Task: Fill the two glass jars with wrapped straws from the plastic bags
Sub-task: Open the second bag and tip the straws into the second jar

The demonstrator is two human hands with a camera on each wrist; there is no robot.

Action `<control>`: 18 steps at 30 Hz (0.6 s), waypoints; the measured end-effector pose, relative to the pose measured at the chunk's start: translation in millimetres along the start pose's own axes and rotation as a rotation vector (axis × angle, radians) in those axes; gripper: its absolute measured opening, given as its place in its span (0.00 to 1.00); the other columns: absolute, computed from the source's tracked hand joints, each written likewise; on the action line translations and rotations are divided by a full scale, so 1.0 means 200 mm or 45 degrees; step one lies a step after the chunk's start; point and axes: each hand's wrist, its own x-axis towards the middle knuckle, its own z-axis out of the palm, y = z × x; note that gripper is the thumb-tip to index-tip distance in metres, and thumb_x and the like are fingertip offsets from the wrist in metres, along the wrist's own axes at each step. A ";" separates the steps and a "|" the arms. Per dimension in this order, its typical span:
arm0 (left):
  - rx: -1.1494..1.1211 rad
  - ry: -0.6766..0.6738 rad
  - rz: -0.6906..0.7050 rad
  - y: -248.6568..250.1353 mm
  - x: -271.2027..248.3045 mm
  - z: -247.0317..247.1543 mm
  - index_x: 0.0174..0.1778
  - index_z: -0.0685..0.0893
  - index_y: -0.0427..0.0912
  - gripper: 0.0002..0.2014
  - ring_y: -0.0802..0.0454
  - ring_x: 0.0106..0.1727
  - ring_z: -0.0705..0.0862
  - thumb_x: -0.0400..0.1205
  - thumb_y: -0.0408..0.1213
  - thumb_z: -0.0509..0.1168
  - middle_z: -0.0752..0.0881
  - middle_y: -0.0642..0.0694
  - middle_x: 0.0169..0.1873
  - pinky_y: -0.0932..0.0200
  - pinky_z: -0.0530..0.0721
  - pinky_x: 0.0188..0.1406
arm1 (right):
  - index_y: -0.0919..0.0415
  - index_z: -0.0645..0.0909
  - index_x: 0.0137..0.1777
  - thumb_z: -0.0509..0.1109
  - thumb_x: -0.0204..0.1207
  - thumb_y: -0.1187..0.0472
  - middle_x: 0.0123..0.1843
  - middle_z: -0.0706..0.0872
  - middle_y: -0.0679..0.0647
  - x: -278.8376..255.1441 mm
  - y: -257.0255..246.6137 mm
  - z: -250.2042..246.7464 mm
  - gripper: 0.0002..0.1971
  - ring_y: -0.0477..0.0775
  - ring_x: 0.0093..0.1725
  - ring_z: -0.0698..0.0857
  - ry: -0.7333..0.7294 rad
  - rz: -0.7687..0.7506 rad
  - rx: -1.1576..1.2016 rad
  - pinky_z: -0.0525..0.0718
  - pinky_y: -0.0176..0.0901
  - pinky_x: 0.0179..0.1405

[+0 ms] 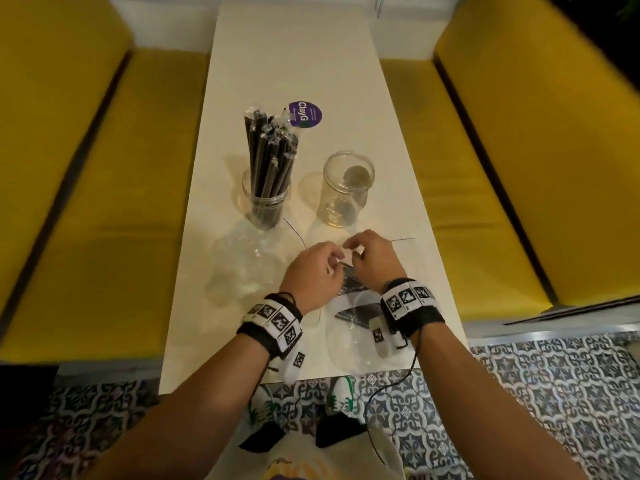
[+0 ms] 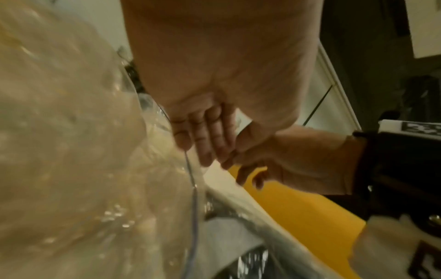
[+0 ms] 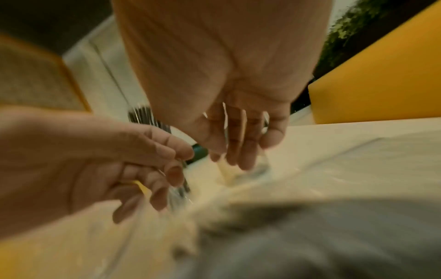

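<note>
The left glass jar (image 1: 265,206) holds a bundle of black wrapped straws (image 1: 272,150). The right glass jar (image 1: 346,188) stands empty beside it. A clear plastic bag of black straws (image 1: 356,308) lies on the white table (image 1: 294,64) near its front edge. Above the bag's far end, my left hand (image 1: 334,263) and right hand (image 1: 349,251) meet fingertip to fingertip, and both pinch the bag's gathered plastic. The wrist views show the left hand (image 2: 203,151) and right hand (image 3: 238,160) close together, but blur hides the exact hold.
A crumpled empty plastic bag (image 1: 242,268) lies left of my hands, below the filled jar. Two thin dark wires (image 1: 294,232) lie by the jars. A purple round sticker (image 1: 306,114) sits farther back. Yellow benches (image 1: 86,202) flank the table.
</note>
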 end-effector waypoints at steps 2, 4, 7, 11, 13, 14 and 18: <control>0.058 -0.073 -0.105 -0.05 0.01 0.09 0.58 0.86 0.46 0.08 0.51 0.54 0.86 0.84 0.36 0.70 0.85 0.52 0.54 0.53 0.88 0.57 | 0.57 0.74 0.83 0.76 0.75 0.72 0.80 0.75 0.63 -0.03 0.10 0.07 0.35 0.68 0.71 0.83 -0.233 0.080 -0.236 0.83 0.59 0.75; 0.084 -0.057 -0.159 -0.10 0.01 0.12 0.56 0.86 0.45 0.07 0.51 0.57 0.85 0.83 0.33 0.70 0.83 0.49 0.56 0.51 0.87 0.63 | 0.53 0.60 0.90 0.79 0.71 0.72 0.83 0.69 0.63 -0.04 0.15 0.11 0.49 0.71 0.72 0.80 -0.303 0.103 -0.315 0.83 0.61 0.75; 0.089 -0.010 -0.181 -0.14 0.00 0.12 0.57 0.87 0.45 0.07 0.51 0.57 0.84 0.84 0.33 0.71 0.83 0.49 0.55 0.48 0.87 0.65 | 0.56 0.69 0.86 0.81 0.69 0.68 0.72 0.78 0.60 0.00 0.15 0.09 0.44 0.67 0.67 0.82 -0.319 0.070 -0.510 0.86 0.62 0.69; 0.098 0.163 -0.083 -0.10 0.02 0.08 0.58 0.90 0.44 0.07 0.51 0.53 0.88 0.85 0.36 0.70 0.90 0.49 0.53 0.44 0.87 0.64 | 0.55 0.89 0.64 0.74 0.80 0.60 0.61 0.86 0.56 0.03 0.07 -0.02 0.14 0.63 0.63 0.86 -0.173 0.017 -0.705 0.81 0.59 0.67; 0.106 0.260 -0.057 -0.06 0.04 0.06 0.58 0.90 0.47 0.08 0.52 0.54 0.87 0.86 0.42 0.71 0.91 0.53 0.53 0.44 0.81 0.67 | 0.54 0.90 0.59 0.75 0.80 0.55 0.58 0.88 0.54 0.04 0.03 -0.10 0.10 0.61 0.59 0.88 -0.032 0.008 -0.681 0.79 0.58 0.65; 0.123 0.297 -0.058 -0.04 0.05 0.05 0.59 0.90 0.50 0.09 0.54 0.54 0.86 0.86 0.48 0.71 0.91 0.56 0.53 0.48 0.76 0.67 | 0.54 0.89 0.58 0.76 0.80 0.52 0.57 0.89 0.53 0.04 0.01 -0.14 0.10 0.61 0.57 0.89 0.026 0.003 -0.693 0.79 0.57 0.64; 0.161 0.366 -0.076 0.06 0.11 -0.01 0.57 0.89 0.57 0.18 0.56 0.51 0.81 0.81 0.65 0.71 0.90 0.63 0.50 0.50 0.70 0.59 | 0.56 0.87 0.57 0.75 0.81 0.41 0.52 0.91 0.56 0.02 -0.12 -0.32 0.18 0.62 0.50 0.90 0.017 0.055 -0.665 0.87 0.50 0.50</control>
